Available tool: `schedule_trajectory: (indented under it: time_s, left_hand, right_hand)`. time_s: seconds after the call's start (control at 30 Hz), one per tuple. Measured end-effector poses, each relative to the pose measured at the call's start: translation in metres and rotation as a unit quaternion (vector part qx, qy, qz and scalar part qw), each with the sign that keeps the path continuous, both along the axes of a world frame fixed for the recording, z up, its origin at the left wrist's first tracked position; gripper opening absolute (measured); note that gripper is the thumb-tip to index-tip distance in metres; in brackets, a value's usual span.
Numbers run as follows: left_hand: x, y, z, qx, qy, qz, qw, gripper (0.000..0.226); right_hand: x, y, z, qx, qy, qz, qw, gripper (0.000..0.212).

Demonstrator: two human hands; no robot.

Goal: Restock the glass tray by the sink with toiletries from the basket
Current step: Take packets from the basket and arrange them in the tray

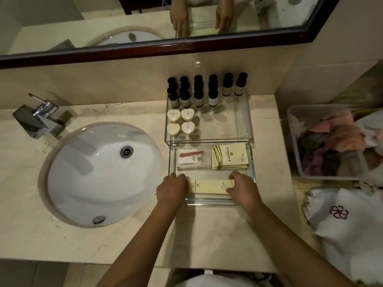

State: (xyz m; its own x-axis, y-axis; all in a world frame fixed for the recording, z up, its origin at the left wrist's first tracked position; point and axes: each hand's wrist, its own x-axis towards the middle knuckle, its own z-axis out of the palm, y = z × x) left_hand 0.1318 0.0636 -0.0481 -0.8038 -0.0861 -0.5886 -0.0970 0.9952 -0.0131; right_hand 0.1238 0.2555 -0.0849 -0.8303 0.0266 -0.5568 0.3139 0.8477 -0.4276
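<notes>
Together the left hand [172, 188] and right hand [243, 188] pinch opposite ends of a long pale packet [207, 186], probably to square it against the near wall of the glass tray [251, 162] right of the sink [103, 172]. Beyond lie sachets [229, 157], heart soaps [181, 121] and bottles [199, 94], sorted by kind. The basket [294, 141] sits near, further right.

Both hands, L [171, 188] & R [243, 188], grip long pale packets [208, 186] in near glass tray [251, 160].
</notes>
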Motion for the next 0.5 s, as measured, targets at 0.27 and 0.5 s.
schedule_trajectory:
  time_s: [0.27,0.5]
  left_hand:
    - [-0.005,-0.001,-0.001,-0.024,0.041,-0.062,0.997,0.031]
    - [-0.001,-0.011,-0.006,-0.033,0.071,-0.124,0.989,0.030]
  right_hand:
    - [0.008,-0.009,0.002,0.005,0.070,-0.037,0.997,0.037]
    - [0.014,-0.021,-0.004,0.001,0.154,-0.090,0.984,0.007]
